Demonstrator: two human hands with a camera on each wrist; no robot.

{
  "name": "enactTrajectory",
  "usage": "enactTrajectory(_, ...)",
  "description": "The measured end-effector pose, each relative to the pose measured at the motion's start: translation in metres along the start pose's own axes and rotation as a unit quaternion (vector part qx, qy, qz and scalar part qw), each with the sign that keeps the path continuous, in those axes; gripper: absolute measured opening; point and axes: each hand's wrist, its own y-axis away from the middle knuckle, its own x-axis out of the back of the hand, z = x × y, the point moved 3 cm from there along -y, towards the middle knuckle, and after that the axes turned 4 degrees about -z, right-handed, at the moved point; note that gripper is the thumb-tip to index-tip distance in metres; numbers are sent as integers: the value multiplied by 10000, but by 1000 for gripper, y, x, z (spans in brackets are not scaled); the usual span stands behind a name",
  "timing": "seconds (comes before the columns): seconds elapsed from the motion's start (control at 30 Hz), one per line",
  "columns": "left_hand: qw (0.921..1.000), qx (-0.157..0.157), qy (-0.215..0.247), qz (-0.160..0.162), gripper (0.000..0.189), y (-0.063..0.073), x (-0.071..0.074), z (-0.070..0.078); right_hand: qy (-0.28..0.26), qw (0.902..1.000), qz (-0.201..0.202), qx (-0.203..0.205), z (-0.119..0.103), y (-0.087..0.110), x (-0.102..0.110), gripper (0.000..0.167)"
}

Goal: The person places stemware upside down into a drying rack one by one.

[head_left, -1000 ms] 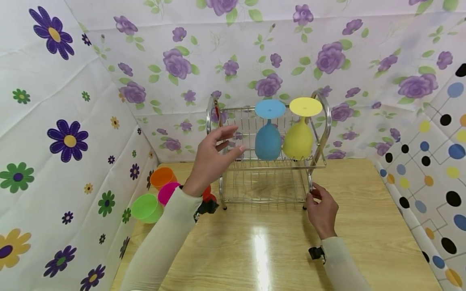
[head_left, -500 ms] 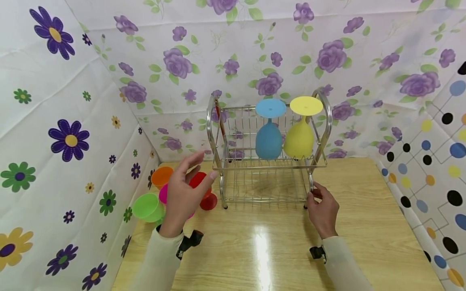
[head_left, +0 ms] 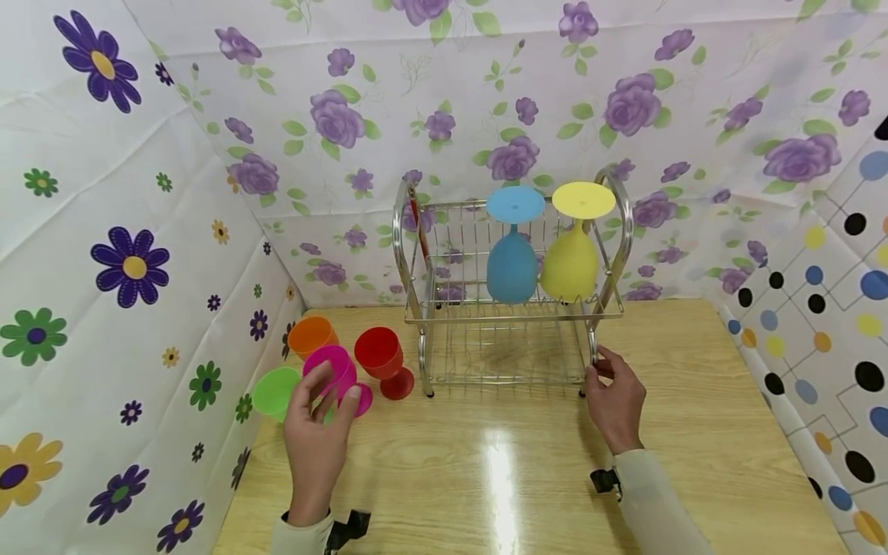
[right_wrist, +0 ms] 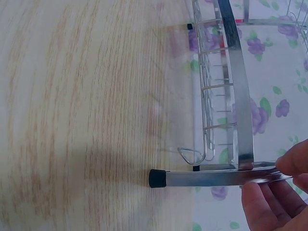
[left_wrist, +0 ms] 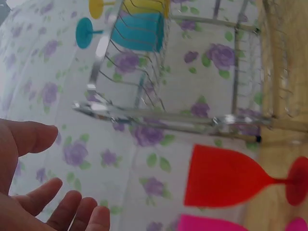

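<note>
Fingers relaxed and apart, the left hand holds nothing near a magenta stemmed goblet. We see the right hand pinching one leg of a silver two-tier wire rack, its upper tier bearing an upturned blue goblet and an upturned yellow goblet.

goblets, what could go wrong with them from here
The left hand is close to the pink goblet and green goblet, which sit close together in the head view, so it might knock one over. The right hand grips the rack; if that jolted, the upside-down blue goblet and yellow goblet could tip.
</note>
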Motion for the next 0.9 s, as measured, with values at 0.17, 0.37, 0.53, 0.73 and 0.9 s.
enactTrajectory(0.17, 9979, 171, -245, 574, 50, 11, 16, -24, -14, 10000, -8, 1, 0, 0, 2, 43)
enactTrajectory(0.37, 9879, 259, -55, 1530, 51, 16, 34, -54, -6, 10000, 45, 54, 1, -1, 2, 44)
enactTrajectory(0.53, 9706, 447, 134, 2363, 58, 14, 49, -76, -23, 10000, 30, 49, 1, -1, 2, 43)
enactTrajectory(0.73, 9569, 1015, 272, 2709, 75, 6, 63, -104, -30, 10000, 16, 5, 1, 0, 1, 44)
enactTrajectory(0.9, 9597, 1006, 426, 2589, 82, -1, 70, -125, -9, 10000, 19, 12, 2, 0, 0, 44)
